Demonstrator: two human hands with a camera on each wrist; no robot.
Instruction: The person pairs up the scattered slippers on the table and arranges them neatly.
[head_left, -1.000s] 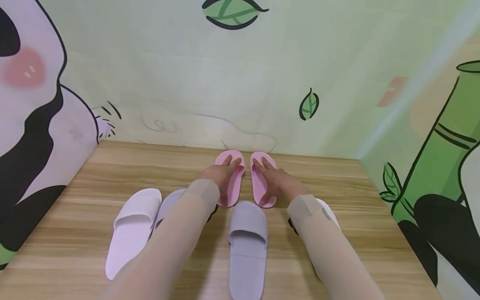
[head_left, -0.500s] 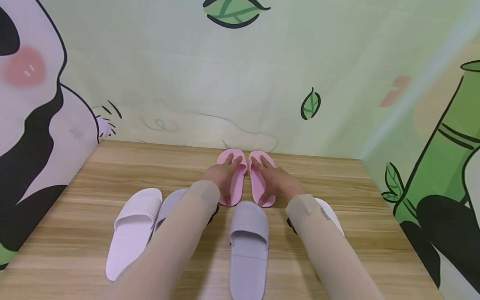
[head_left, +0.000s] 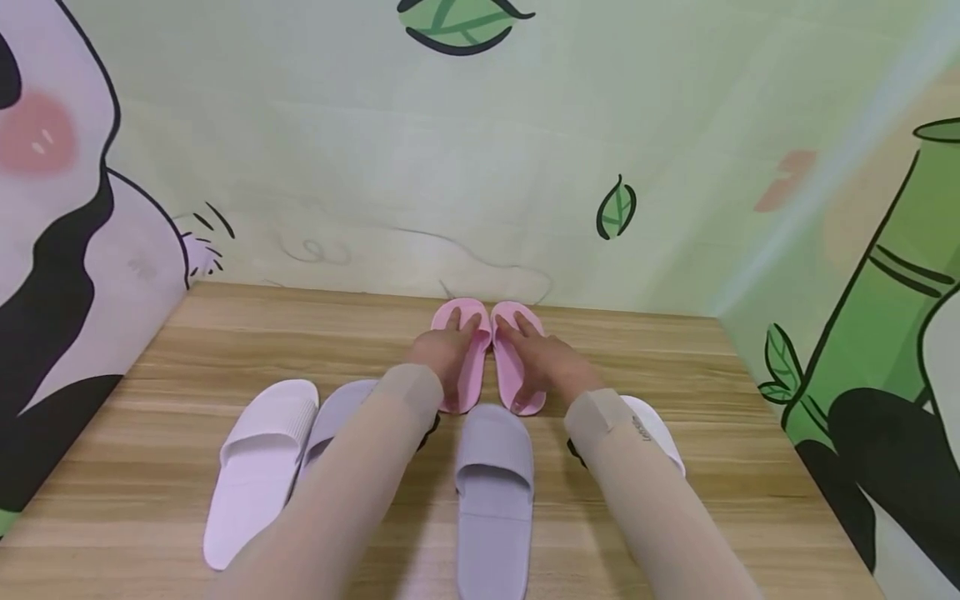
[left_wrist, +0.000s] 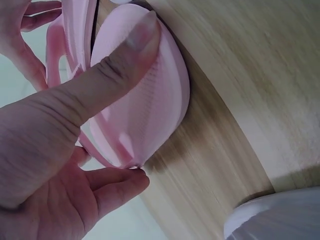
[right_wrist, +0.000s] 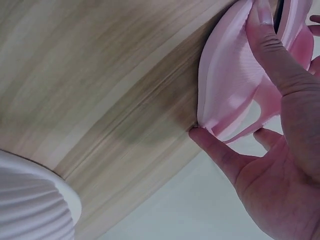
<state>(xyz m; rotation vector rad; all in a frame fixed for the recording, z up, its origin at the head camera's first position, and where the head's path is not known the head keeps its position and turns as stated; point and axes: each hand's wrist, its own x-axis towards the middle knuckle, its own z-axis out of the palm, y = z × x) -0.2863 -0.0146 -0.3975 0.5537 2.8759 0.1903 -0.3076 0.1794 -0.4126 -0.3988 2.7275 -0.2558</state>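
On every side stand mural walls [head_left: 465, 150] painted with panda, bamboo and leaves, closing in a wooden table [head_left: 172, 367]. Near its front edge lie a grey slipper [head_left: 493, 492], a white slipper [head_left: 258, 462] at left with a second grey one [head_left: 337, 417] just beside it under the left sleeve, and another white one [head_left: 660, 433] under the right sleeve. At the back wall two pink slippers [head_left: 480, 358] sit side by side, touching. Left hand [head_left: 442, 354] grips the left pink slipper [left_wrist: 145, 110], thumb across its strap, fingers curled at its edge. Right hand [head_left: 547, 362] grips the right pink slipper [right_wrist: 227, 75] likewise, thumb on top.
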